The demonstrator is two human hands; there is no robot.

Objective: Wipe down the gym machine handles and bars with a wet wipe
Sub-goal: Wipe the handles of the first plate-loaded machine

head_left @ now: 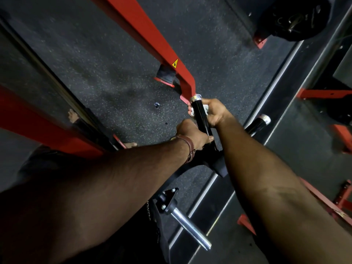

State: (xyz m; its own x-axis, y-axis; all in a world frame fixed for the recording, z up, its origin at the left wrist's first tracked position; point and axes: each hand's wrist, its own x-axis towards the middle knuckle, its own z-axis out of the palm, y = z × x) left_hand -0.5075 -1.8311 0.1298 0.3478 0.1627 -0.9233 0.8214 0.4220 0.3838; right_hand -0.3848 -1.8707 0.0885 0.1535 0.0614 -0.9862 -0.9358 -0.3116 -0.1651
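Head view, looking down at a black handle [201,119] with a chrome end cap, standing above the speckled rubber floor [106,77]. The right hand [214,112] curls round the handle's upper part, pressing a white wet wipe [205,109] against it; the left hand [192,135], with a brown leather strap [189,147] at its wrist, grips the handle's lower end. A red frame bar [152,40] runs behind, and a second handle [258,123] lies to the right.
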